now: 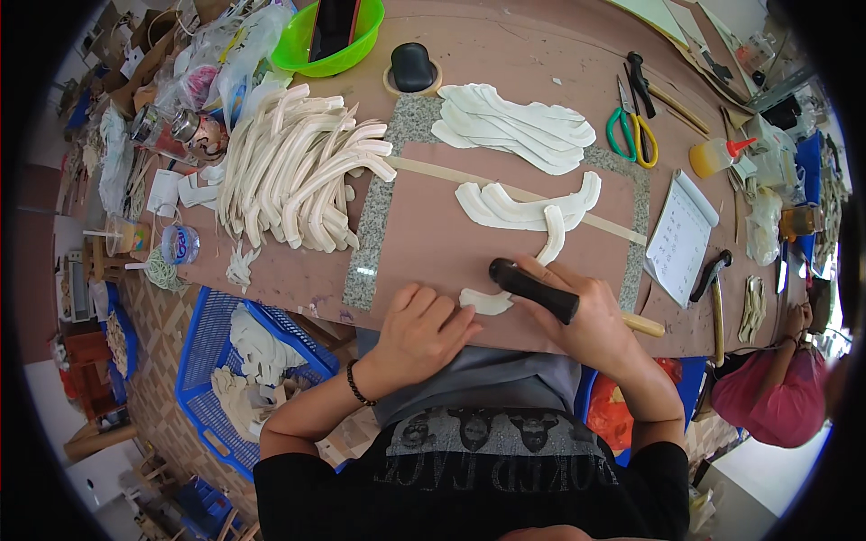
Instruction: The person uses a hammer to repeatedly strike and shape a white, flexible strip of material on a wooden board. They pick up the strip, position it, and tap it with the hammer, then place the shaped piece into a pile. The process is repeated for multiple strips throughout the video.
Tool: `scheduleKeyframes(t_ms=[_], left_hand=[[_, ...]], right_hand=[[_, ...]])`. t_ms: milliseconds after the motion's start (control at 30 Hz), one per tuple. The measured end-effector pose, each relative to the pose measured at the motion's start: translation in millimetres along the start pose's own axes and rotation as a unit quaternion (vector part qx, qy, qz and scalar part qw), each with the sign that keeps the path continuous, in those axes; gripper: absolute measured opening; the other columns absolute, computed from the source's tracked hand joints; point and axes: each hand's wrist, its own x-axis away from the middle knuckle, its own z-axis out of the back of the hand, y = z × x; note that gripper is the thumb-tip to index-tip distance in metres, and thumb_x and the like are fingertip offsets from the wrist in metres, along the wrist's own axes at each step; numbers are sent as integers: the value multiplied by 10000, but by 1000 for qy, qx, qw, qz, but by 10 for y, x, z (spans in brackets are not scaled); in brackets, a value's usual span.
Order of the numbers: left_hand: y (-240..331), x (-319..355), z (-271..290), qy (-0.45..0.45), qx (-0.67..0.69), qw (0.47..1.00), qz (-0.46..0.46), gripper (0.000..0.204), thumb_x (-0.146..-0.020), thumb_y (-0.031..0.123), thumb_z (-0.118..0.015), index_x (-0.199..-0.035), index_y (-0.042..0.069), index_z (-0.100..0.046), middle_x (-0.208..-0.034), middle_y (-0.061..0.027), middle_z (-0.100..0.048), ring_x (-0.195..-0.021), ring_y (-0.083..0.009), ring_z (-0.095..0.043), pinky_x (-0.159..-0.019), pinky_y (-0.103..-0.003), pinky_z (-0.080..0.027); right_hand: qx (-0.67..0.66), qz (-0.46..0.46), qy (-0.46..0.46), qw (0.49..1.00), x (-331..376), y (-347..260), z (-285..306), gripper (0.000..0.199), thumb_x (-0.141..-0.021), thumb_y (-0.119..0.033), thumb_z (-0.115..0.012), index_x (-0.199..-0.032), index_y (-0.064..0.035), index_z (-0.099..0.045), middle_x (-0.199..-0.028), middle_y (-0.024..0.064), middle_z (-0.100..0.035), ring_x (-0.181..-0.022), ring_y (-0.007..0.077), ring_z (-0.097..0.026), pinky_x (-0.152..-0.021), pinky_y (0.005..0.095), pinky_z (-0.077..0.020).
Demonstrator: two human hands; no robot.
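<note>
My right hand (591, 316) grips a hammer with a black head (534, 290) and a pale wooden handle (644, 325). The head is over a curved white strip (553, 236), probably leather, and hides its middle. At the strip's near left end (484, 301), the bent fingers of my left hand (424, 329) hold it against the brown board (419, 261). Just beyond lie a few wider white curved pieces (519, 205). Farther off is a fanned stack of flat white pieces (514, 126). A big heap of cream folded strips (302, 171) lies to the left.
Scissors (622, 131), a second hammer (639, 77), a glue bottle (717, 157), a notepad (683, 236) and another hammer (713, 275) lie right. Far left stand a green bowl (365, 45) and jars (194, 126). A blue basket (203, 361) sits below; someone in red (771, 401) is at right.
</note>
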Motion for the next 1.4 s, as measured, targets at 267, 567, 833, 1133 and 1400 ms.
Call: scheduleKeyframes(t_ms=[267,567,833,1133,1400], left_hand=[[-171,-697,-334,-31,73,997,-21,199,-821,180,-787,-972,75,-713,-934,-67,-567,-895,-256,-568,-783,-388,-453],[-183,-1018,-500,-145,257,956,-12,191,-792,8,-766,-975,4,-712,-968,-111,-612,-934,-295,-611,-817,-412,-516],[-354,-1072,-468,-170,246,950,-85,173,-784,6,-771,-949,6,-714,-892,-85,-634,-903,-277,-617,-788,-387,-524],[-337,-1005,-422,-134,135,956,-225,136,-855,67,-711,-958,-20,-699,-959,-68,-610,-915,-239,-587,-760,-352,-534],[-310,-985,-335,-151,72,954,-247,180,-852,90,-709,-995,-18,-697,-1004,-72,-619,-946,-246,-588,-805,-370,-527]], right_hand=[[-36,-54,-41,997,261,-163,254,504,-833,-112,-754,-1328,-91,-659,-977,132,-698,-770,378,-697,-698,456,-569],[-37,-166,45,984,389,-17,396,409,-901,-236,-777,-1269,-77,-698,-940,163,-723,-804,395,-704,-700,450,-567],[-46,-170,25,984,399,59,330,418,-913,-261,-764,-1265,-48,-695,-957,180,-732,-800,407,-705,-694,445,-568],[-22,-159,48,986,292,167,505,409,-904,-256,-750,-1257,-57,-701,-960,182,-732,-789,405,-698,-694,456,-567],[-35,-126,43,990,221,148,483,439,-895,-211,-740,-1303,-70,-658,-945,165,-717,-785,403,-693,-687,459,-566]])
